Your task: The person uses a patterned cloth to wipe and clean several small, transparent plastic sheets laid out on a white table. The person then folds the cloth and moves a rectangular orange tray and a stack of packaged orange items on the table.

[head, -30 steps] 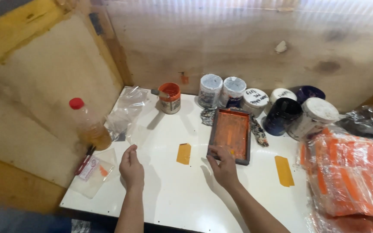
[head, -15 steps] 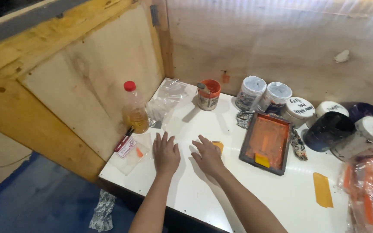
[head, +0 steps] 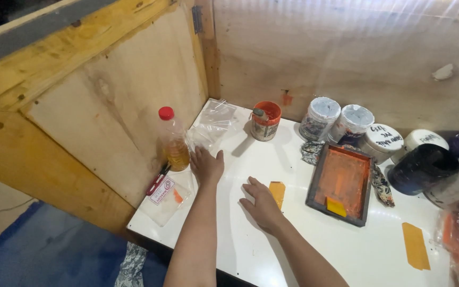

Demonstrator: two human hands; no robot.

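A head-worn camera is looking steeply down, close over the white worktop's (head: 251, 250) near-left corner.

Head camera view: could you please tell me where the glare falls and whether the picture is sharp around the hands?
In the head view, streaks of glare fan across the upper right wall; the white table shows a soft sheen near the orange-stained frame. The left hand and right hand look reasonably sharp. The orange cup casts a shadow towards the camera, and the far right edge looks blurred.

Left hand (head: 207, 166) flat on white table (head: 251, 250) near clear plastic bags (head: 212, 123); right hand (head: 261, 204) touching yellow-orange squeegee (head: 277, 193).
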